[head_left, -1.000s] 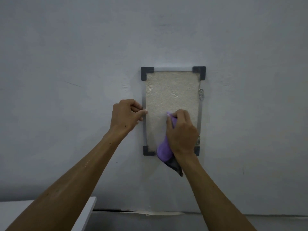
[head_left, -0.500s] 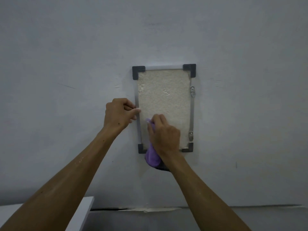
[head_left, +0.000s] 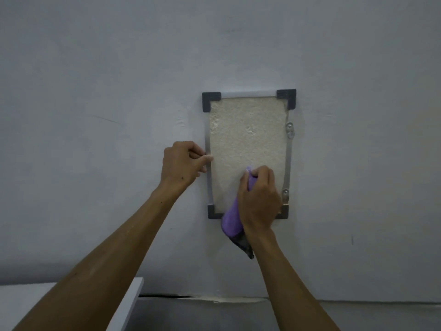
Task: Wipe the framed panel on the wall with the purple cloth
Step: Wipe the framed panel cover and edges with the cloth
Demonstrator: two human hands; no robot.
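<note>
A framed panel (head_left: 248,139) hangs on the grey wall: a rough cream surface inside a thin metal frame with dark corner pieces. My right hand (head_left: 259,199) grips a bunched purple cloth (head_left: 231,220) and presses it against the panel's lower right part; the cloth's tail hangs below the bottom edge. My left hand (head_left: 181,164) pinches the frame's left rail at mid-height, thumb on the front.
Two small metal brackets (head_left: 290,132) sit on the frame's right rail. A white tabletop corner (head_left: 128,297) juts in at the lower left. The wall meets a grey floor along a cracked seam (head_left: 214,298) below the panel.
My right hand swept the cloth left across the panel's lower part, then back to the right. The left hand kept its hold on the frame's left rail.
</note>
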